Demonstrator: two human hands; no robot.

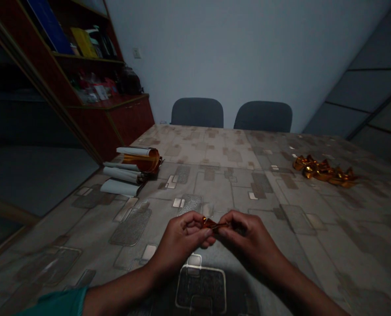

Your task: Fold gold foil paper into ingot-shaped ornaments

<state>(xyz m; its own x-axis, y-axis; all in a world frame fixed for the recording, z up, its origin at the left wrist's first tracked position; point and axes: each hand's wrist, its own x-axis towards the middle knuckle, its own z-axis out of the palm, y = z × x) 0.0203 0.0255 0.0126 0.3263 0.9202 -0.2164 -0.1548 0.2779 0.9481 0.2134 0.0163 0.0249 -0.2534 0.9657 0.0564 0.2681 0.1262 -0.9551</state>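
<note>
A small piece of shiny gold foil paper (211, 223) is held between both hands, above the near middle of the table. My left hand (189, 232) pinches its left end, with the fingers curled behind it. On the other side, my right hand (243, 230) grips the right end between thumb and fingers. Several folded gold foil pieces (327, 172) lie in a cluster at the right of the table. Loosely rolled sheets, gold and pale grey (124, 173), rest at the left.
A patterned cloth covers the table (221, 184). Two grey chairs (197, 112) (263, 116) stand at its far edge, before a pale wall. A red-brown cabinet (129, 118) with filled shelves stands at the back left.
</note>
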